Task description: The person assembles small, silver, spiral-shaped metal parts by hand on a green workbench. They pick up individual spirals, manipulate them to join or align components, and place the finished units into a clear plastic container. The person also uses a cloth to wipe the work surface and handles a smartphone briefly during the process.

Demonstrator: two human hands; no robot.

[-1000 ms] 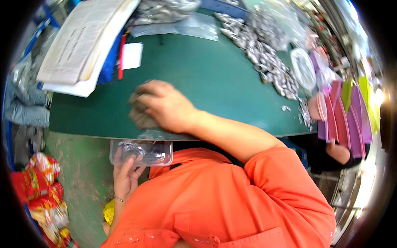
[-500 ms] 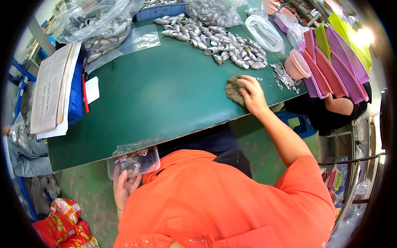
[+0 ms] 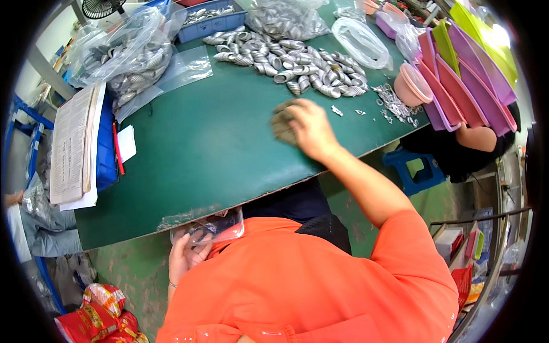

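A: Right hand (image 3: 309,128), where is it seen?

B: Stretched out over the green table (image 3: 217,148), right of centre, toward the far side. It is laid flat on a grey-brown cloth pad (image 3: 281,123), fingers spread over it and curled at the far edge. The pad is pressed between palm and tabletop. A tight clasp can't be told; it is covered more than clenched.

A: And what is found near it?

B: A heap of silver metal rings (image 3: 291,63) is spread just beyond the pad, at the far side. Small metal clips (image 3: 394,103) are scattered to the right, next to a pink bowl (image 3: 413,86) and slanted purple and green trays (image 3: 469,74).

A: Left hand (image 3: 184,257)?

B: Held below the near table edge, on the left. A clear plastic box (image 3: 214,227) w/ small dark parts inside is gripped by it, thumb up on the near wall, fingers underneath. The box is kept right against the underside of the table lip.

A: Other stuff?

B: Clear bags of metal parts (image 3: 123,54) are piled at far left, a blue bin (image 3: 211,23) behind them. Papers (image 3: 71,146) are stacked on a blue folder at the left edge. Another person's arm (image 3: 477,137) is seen at right, beyond the trays.
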